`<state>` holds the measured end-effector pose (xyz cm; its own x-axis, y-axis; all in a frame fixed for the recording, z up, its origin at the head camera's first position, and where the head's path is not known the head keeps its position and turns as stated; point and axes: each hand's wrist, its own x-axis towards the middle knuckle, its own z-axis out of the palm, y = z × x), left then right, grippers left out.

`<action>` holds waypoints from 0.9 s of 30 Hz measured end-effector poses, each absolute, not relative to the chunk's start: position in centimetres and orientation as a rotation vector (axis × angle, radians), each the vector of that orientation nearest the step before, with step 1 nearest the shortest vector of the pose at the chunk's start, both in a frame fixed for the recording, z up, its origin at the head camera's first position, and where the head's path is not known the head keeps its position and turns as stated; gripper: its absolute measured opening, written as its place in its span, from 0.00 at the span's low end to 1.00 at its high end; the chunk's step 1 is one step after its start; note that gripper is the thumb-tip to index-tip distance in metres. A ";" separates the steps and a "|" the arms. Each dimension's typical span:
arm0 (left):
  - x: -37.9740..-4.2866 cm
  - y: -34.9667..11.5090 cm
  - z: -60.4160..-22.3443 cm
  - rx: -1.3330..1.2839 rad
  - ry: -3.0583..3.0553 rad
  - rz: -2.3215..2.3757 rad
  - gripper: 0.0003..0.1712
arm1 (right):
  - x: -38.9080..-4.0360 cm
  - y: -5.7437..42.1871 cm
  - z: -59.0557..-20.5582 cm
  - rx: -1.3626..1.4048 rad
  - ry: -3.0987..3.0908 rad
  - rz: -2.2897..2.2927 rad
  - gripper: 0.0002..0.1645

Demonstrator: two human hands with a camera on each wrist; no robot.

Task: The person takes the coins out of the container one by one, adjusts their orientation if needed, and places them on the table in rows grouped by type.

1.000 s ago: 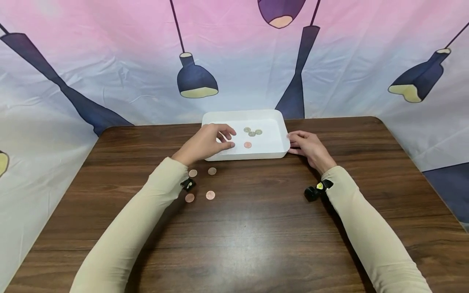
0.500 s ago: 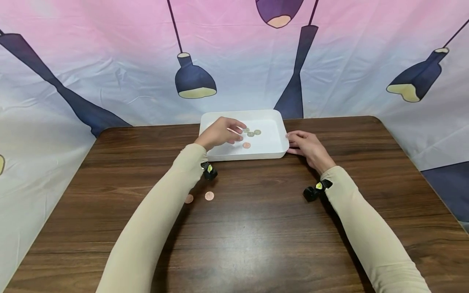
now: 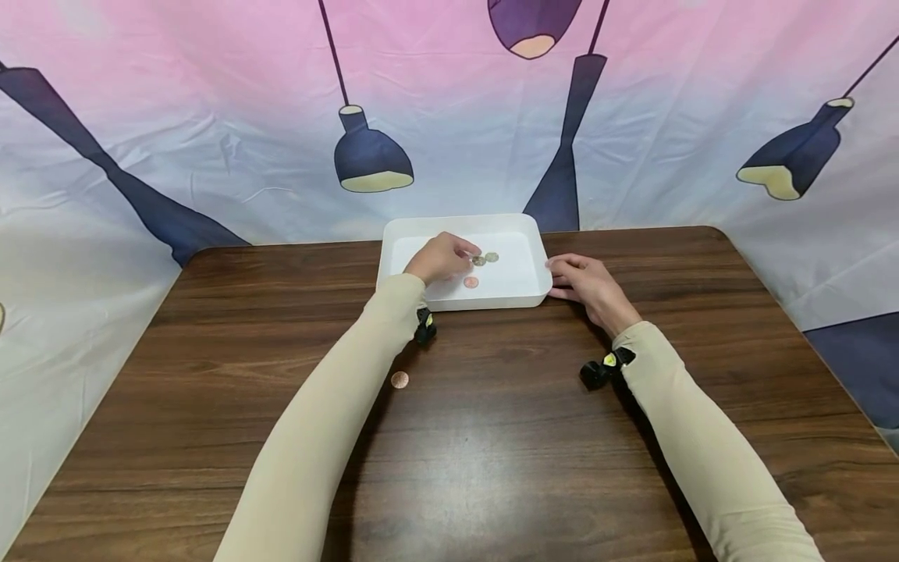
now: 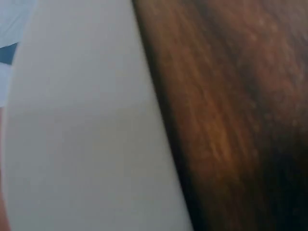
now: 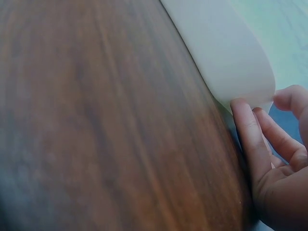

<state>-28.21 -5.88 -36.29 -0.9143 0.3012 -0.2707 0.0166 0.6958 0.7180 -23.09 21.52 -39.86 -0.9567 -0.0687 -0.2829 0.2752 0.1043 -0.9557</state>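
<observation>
While a copper coin (image 3: 399, 380) is lying near on the table (image 3: 506, 453), markings unreadable, our right hand (image 3: 590, 286) is pinching the tray (image 3: 485, 302) at right; our left hand (image 3: 442, 257) is bending its fingers beside silver coins (image 3: 492, 257) inside, pinching or not we cannot tell.

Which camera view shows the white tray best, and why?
Head view: nearly the whole white tray is visible, partly covered by the left hand. The left wrist view shows only a blurred pale surface, probably its wall; the right wrist view, only one end, touched by the right hand.
</observation>
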 end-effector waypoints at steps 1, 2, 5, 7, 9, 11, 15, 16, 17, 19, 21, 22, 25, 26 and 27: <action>-28.2 -5.7 -36.3 0.254 2.560 1.029 0.22 | -23.1 21.5 -39.9 0.203 2.128 -1.934 0.27; -28.2 -5.6 -36.3 0.261 2.579 0.998 0.22 | -23.1 21.5 -39.9 0.200 2.129 -1.933 0.27; -28.2 -5.5 -36.4 0.279 2.623 0.942 0.23 | -23.1 21.4 -40.0 0.193 2.131 -1.931 0.26; -28.2 -5.4 -36.4 0.283 2.629 0.949 0.22 | -23.1 21.4 -40.0 0.192 2.135 -1.931 0.26; -28.3 -5.4 -36.5 0.288 2.632 0.973 0.21 | -23.1 21.4 -40.0 0.194 2.139 -1.935 0.26; -28.3 -5.4 -36.7 0.285 2.634 1.003 0.20 | -23.1 21.5 -40.0 0.198 2.141 -1.937 0.26; -28.3 -5.4 -37.2 0.258 2.654 1.050 0.16 | -23.1 21.6 -40.0 0.208 2.141 -1.937 0.27; -28.3 -5.4 -37.3 0.251 2.661 1.056 0.16 | -23.1 21.6 -40.0 0.209 2.141 -1.937 0.27; -28.3 -5.4 -37.4 0.245 2.669 1.056 0.15 | -23.1 21.6 -40.0 0.209 2.143 -1.935 0.27; -28.3 -5.3 -37.5 0.235 2.681 1.048 0.15 | -23.1 21.6 -40.0 0.210 2.144 -1.934 0.27; -28.3 -5.3 -37.5 0.225 2.685 1.035 0.14 | -23.0 21.6 -40.0 0.208 2.144 -1.934 0.27; -28.3 -5.3 -37.5 0.225 2.687 1.026 0.13 | -23.0 21.6 -40.0 0.207 2.145 -1.934 0.27; -28.3 -5.3 -37.4 0.227 2.681 1.007 0.12 | -23.0 21.6 -40.0 0.200 2.142 -1.936 0.27; -28.3 -5.3 -37.3 0.228 2.677 1.001 0.12 | -23.1 21.5 -40.0 0.197 2.140 -1.938 0.27; -28.4 -5.3 -37.3 0.232 2.673 0.994 0.11 | -23.1 21.5 -40.0 0.193 2.140 -1.938 0.27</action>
<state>-28.36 -5.35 -37.29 -0.9481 0.2446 -0.2033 0.0523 0.7504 0.6589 -23.07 21.53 -39.95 -0.9606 -0.0672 -0.2698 0.2619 0.1075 -0.9591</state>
